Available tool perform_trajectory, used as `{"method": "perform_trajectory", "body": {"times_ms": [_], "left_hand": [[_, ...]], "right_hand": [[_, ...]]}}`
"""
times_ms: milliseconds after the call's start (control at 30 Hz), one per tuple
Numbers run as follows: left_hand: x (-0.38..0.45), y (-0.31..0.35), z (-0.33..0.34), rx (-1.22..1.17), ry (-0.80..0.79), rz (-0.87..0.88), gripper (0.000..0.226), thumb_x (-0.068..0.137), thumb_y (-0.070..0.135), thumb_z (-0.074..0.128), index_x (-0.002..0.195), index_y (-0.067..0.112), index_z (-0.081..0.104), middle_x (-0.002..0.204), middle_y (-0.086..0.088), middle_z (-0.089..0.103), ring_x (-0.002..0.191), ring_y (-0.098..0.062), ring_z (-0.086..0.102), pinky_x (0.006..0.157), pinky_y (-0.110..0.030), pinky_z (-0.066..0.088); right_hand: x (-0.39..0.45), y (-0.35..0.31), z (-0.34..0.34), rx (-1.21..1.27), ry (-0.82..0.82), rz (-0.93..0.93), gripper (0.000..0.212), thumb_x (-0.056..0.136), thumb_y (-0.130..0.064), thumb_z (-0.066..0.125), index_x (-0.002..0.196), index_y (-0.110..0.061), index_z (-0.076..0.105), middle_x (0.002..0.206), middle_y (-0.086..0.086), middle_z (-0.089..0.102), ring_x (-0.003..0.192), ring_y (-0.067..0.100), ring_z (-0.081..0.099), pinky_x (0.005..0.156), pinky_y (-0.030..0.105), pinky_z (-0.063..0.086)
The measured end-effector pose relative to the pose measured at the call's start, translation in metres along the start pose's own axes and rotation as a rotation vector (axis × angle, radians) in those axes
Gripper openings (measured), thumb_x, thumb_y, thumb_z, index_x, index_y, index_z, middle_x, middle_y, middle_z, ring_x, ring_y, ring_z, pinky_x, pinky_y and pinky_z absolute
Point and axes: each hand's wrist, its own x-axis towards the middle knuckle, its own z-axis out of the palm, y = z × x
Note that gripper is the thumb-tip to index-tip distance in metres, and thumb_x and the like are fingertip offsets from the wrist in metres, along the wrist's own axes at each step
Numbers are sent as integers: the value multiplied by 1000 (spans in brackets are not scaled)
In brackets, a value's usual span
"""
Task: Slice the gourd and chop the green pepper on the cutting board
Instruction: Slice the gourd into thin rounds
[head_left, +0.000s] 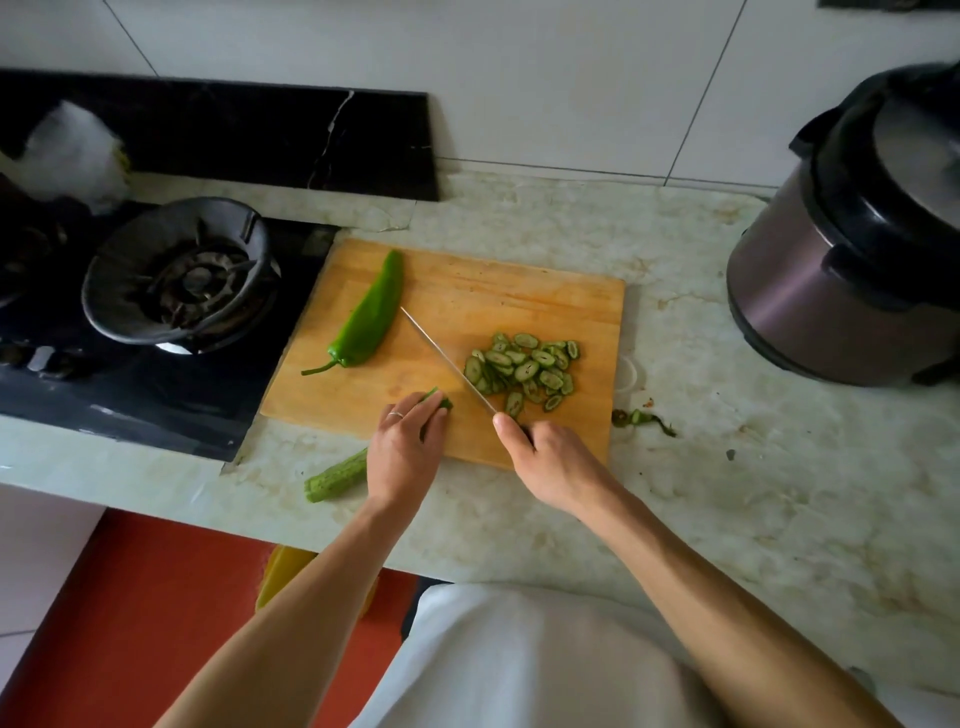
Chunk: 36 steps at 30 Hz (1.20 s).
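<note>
Gourd (337, 480) under left hand (402, 452), knife (447, 361) in right hand (550, 460)

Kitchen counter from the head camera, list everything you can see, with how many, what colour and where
cutting board: one, light wood, counter centre
green pepper: one, whole, board's left part
gourd: one, green, under left hand, sticking off board's near edge
gourd slices: a pile, green, board's right part
knife: one, silver blade, between gourd and slices
gas burner: one, black, left of board
pressure cooker: one, purple-grey, black lid, far right
green scrap: one, on counter right of board
left hand: holds gourd
right hand: grips knife
</note>
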Motion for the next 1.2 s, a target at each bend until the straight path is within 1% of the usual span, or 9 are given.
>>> {"method": "perform_trajectory", "body": {"times_ms": [100,267,467,567,667,767,933,1033,1200], "left_hand": [[3,1,3,17,-9,33,23,91,10,70,113,8,75,111,-7,73,93,-30,66,78,-38,57],[4,2,4,25,-25,10,24,89,10,72,113,10,76,110,-6,73,93,-31,67,76,-39,57],[2,-2,9,28,-28,-3,28,90,22,63,112,14,77,113,-3,73,92,-27,68,73,-38,57],[1,-3,11,36,-31,-15,23,89,15,70,111,14,77,113,-2,73,90,-27,66,72,-37,57],[2,-3,13,50,-40,-17,22,88,11,71,109,13,78,111,-1,73,90,-27,65,71,-36,56],[2,-4,14,77,-38,16,22,90,18,64,107,13,78,106,1,72,86,-26,64,66,-35,55],[0,-2,15,87,-20,40,32,93,29,49,97,12,77,98,1,71,81,-26,59,60,-36,53],[0,-1,15,55,-17,15,33,93,29,50,102,13,78,100,1,72,80,-25,58,63,-34,52],[0,-2,16,80,6,-14,29,92,24,57,107,10,78,108,-5,74,87,-30,65,68,-35,57]], "right_hand": [[-6,-3,0,-3,1,-31,56,100,-60,34,68,-17,50,83,15,65,83,31,60,66,30,35],[-11,-7,2,8,-42,-26,58,101,-59,34,64,-17,47,71,7,57,73,27,53,64,30,34],[-14,-9,-1,-26,-87,-23,47,103,-55,32,67,-27,42,86,13,60,82,31,57,66,33,37],[-12,-9,0,-33,-70,7,57,100,-62,30,69,-17,47,78,8,60,72,26,55,64,31,35],[-6,-10,2,-88,-77,12,59,100,-63,28,72,-15,48,73,5,56,68,25,53,59,32,34],[-3,-12,2,-130,-70,-5,61,99,-64,26,72,-15,48,71,5,55,66,25,52,55,33,32],[8,-18,11,-124,-58,-18,63,100,-61,27,83,-9,58,83,12,64,79,32,61,66,35,46],[15,-17,15,-92,-77,1,65,100,-62,27,78,-9,57,81,13,65,76,32,61,64,35,45],[2,-1,8,-24,-96,37,66,101,-60,30,61,-11,49,63,7,57,58,22,53,57,32,34]]}}
